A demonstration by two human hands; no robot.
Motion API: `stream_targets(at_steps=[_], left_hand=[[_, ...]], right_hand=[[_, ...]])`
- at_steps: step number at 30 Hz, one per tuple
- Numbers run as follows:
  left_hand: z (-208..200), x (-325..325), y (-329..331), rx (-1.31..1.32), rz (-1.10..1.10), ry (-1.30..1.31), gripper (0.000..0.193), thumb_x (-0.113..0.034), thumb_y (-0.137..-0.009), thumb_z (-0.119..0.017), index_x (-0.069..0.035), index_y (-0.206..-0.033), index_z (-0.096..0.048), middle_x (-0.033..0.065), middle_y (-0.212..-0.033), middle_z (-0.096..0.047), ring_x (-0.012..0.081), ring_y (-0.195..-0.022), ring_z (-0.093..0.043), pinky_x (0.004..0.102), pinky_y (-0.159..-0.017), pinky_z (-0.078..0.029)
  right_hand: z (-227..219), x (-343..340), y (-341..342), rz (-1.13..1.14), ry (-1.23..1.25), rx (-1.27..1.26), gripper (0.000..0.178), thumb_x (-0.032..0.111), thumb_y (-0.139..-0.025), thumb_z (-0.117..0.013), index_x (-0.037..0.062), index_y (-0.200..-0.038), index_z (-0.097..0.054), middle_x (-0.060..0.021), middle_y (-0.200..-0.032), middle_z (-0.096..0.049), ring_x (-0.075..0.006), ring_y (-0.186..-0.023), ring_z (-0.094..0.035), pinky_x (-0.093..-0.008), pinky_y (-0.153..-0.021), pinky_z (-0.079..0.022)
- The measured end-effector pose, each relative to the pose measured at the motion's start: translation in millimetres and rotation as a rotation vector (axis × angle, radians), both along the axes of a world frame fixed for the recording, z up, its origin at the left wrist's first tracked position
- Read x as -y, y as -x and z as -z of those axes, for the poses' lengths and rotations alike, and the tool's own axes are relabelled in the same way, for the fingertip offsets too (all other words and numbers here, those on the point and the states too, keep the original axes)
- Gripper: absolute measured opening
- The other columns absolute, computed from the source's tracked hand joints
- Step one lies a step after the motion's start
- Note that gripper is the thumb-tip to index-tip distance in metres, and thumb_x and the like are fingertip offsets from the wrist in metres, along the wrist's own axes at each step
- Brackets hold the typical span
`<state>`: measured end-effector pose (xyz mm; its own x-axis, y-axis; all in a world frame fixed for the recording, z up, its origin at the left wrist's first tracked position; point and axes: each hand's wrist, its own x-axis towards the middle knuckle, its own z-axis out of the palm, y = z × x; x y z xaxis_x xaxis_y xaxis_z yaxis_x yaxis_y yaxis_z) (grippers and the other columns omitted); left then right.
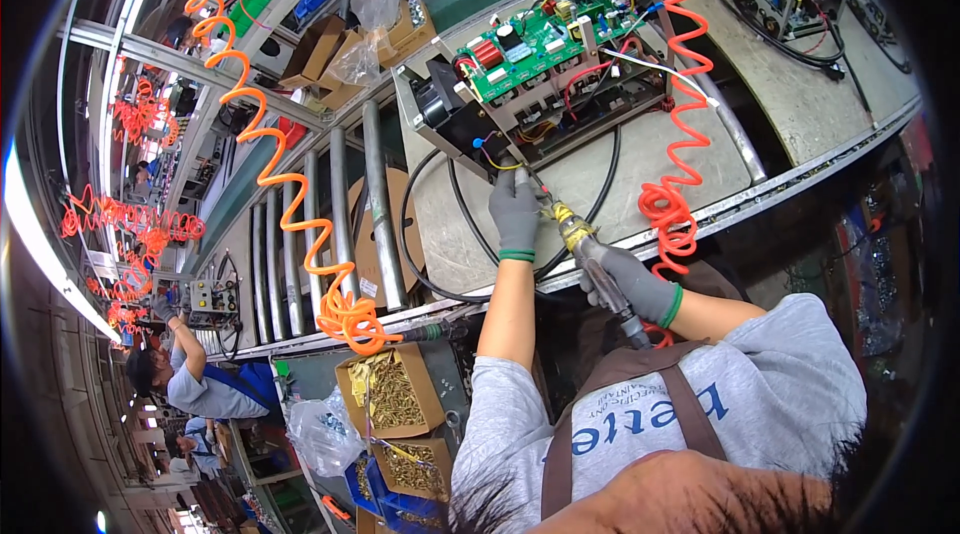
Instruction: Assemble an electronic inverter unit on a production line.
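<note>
Chassis (408, 102), lidless, on the metal bench (440, 234), just beyond both hands; green circuit board (530, 69) exposed on top. Left gloved hand (515, 212) at its near lower edge, fingertips gathered together; whatever they may pinch is too small to tell. Right gloved hand (636, 286), nearer and to the right, fingers wrapped around a driver (573, 227), tip angled far-left, close to the left fingertips. Contact with a screw: cannot tell.

Risks, as judged: tip could slip off, because of the slant, and jab the left glove. Yellow wire (503, 162) ends by those same fingers; a careless press might trap or twist it. Black cable (404, 219) loops over the near bench edge; a forearm catching it could tug the chassis askew. Orange coiled hose (668, 219), heaped to the right, might snag a sleeve.
</note>
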<state>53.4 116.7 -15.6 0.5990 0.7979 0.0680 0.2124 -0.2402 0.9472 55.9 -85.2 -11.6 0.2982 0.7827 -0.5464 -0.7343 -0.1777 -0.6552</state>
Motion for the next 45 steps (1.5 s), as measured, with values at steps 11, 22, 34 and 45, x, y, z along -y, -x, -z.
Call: stream_targets(at_steps=[11,22,34,45], left_hand=[[12.7,-32.6,4.7,-0.203,0.129,-0.418,0.037,-0.036,-0.094,-0.048,-0.008,-0.11,-0.066,0.0258,-0.082,-0.065,0.0441,-0.078,-0.063,0.0513,-0.069,-0.047],[13.3,-42.3,13.6,-0.242,0.094,-0.533,0.036,-0.036,-0.094,-0.047,-0.011,-0.114,-0.064,0.0263,-0.075,-0.064,0.0449,-0.073,-0.062,0.0528,-0.065,-0.046],[-46.4,-26.1,13.0,-0.404,0.214,-0.516,0.041,-0.047,-0.09,-0.054,-0.013,-0.111,-0.063,0.0147,-0.072,-0.067,0.037,-0.071,-0.065,0.0471,-0.064,-0.049],[-203.0,-137.6,-94.2,-0.345,0.267,-1.275,0.037,-0.039,-0.091,-0.05,-0.01,-0.103,-0.07,0.0168,-0.111,-0.065,0.0325,-0.1,-0.063,0.0418,-0.088,-0.048]], right_hand=[[-23.0,-31.1,41.2,0.109,0.022,-0.005,0.033,0.039,-0.086,-0.065,0.0079,-0.082,-0.056,-0.0035,-0.065,-0.058,-0.0135,-0.049,-0.058,-0.0264,-0.042,-0.046],[-37.8,-43.8,46.5,0.087,-0.027,-0.033,0.028,0.035,-0.087,-0.063,0.0086,-0.088,-0.054,-0.003,-0.067,-0.058,-0.0141,-0.049,-0.057,-0.0272,-0.042,-0.046],[-15.3,-35.8,38.7,0.089,0.017,-0.029,0.034,0.039,-0.085,-0.065,0.0092,-0.095,-0.052,-0.0027,-0.069,-0.057,-0.0129,-0.05,-0.057,-0.026,-0.042,-0.046],[-13.9,-31.8,34.1,0.058,-0.035,-0.082,0.031,0.039,-0.086,-0.061,0.0082,-0.084,-0.055,-0.0021,-0.066,-0.056,-0.012,-0.052,-0.057,-0.0249,-0.044,-0.046]])
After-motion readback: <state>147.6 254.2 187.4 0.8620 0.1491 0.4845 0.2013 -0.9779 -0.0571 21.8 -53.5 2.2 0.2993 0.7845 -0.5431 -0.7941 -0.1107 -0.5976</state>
